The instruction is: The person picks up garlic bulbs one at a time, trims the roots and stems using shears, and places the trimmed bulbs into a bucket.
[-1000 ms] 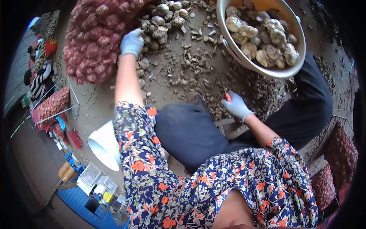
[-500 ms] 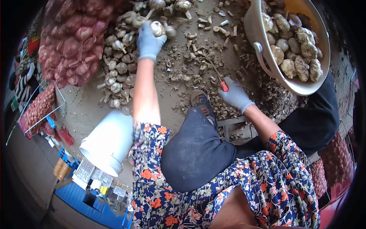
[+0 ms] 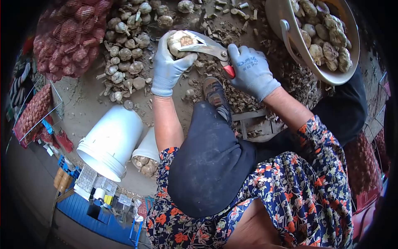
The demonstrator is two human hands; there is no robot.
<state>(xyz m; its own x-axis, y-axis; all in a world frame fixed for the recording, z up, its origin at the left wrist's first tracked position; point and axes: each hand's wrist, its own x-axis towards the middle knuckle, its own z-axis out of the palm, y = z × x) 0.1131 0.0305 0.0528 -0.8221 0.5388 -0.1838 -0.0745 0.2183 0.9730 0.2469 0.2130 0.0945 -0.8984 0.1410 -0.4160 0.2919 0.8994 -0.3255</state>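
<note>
A: Containers?
B: I have a beige bucket at the floor's far right, garlic heaped inside. A mesh sack, packed with garlic, is far left. A large white bucket is nearer on the left, contents not readable. A smaller white bucket is just beside it, garlic at its mouth.
A: Hands?
B: Both gloved. My left hand grips a bulb, fingers curled around it, above the floor between the loose garlic and my right hand. Right is closed on the red-handled shears. Blades are spread, one crossing in front of the bulb; can't confirm contact.
A: Delta vs half a second back?
B: Left is off the loose garlic and closer in. Shears are up from low over the scraps to the bulb. Smaller white bucket is now in view.
</note>
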